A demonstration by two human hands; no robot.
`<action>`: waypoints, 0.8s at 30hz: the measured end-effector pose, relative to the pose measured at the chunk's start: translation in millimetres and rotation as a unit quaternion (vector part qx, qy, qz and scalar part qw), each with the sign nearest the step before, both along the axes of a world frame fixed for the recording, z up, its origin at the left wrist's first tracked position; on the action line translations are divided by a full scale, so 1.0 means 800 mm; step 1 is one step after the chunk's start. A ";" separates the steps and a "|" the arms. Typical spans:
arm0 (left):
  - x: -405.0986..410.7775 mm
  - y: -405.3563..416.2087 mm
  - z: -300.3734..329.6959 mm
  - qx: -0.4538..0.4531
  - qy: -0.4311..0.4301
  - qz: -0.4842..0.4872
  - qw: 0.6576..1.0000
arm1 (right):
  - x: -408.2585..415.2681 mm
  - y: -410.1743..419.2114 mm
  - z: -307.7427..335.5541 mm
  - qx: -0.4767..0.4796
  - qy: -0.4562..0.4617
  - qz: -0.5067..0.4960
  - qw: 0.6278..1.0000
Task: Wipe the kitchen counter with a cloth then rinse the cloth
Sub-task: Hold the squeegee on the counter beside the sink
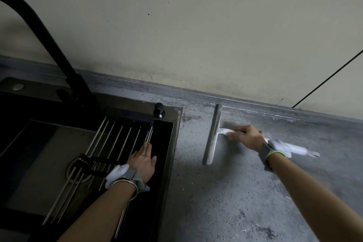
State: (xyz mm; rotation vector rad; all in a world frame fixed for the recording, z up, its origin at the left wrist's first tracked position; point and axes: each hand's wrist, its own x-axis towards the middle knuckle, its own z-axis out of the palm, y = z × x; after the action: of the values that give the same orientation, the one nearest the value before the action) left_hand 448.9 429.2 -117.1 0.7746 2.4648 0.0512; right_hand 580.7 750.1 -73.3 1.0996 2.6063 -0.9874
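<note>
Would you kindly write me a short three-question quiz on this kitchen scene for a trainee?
1. True or false: the right hand holds a cloth.
2. Where does the left hand rest? A) on the faucet B) on the rack over the sink C) on the counter
3. Fill in: the squeegee blade lies on the ____.

Key:
1. False; it grips the squeegee's handle.
2. B
3. counter

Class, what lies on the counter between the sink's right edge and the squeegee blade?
Head view: only bare speckled counter between sink and squeegee.
</note>
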 end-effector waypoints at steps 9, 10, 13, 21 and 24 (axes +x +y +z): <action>0.000 0.003 -0.001 -0.013 0.000 0.006 1.000 | -0.058 -0.095 -0.003 0.008 -0.020 0.115 0.993; 0.000 0.003 -0.001 -0.012 -0.002 0.008 1.000 | -0.059 -0.102 -0.003 0.010 -0.023 0.128 0.991; 0.000 0.002 -0.002 -0.011 -0.004 0.008 1.000 | -0.053 -0.110 -0.002 0.008 -0.020 0.150 0.988; 0.000 0.001 -0.003 -0.007 -0.012 0.004 1.000 | 0.010 -0.033 0.009 0.009 0.013 -0.023 1.000; 0.001 0.000 -0.002 -0.008 -0.005 -0.001 1.000 | 0.039 -0.012 0.011 0.031 0.004 -0.048 0.998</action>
State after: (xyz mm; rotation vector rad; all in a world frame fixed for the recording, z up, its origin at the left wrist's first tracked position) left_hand 449.4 429.4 -119.1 0.7690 2.4512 0.0343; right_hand 612.2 740.7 -64.2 1.2493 2.6280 -0.9382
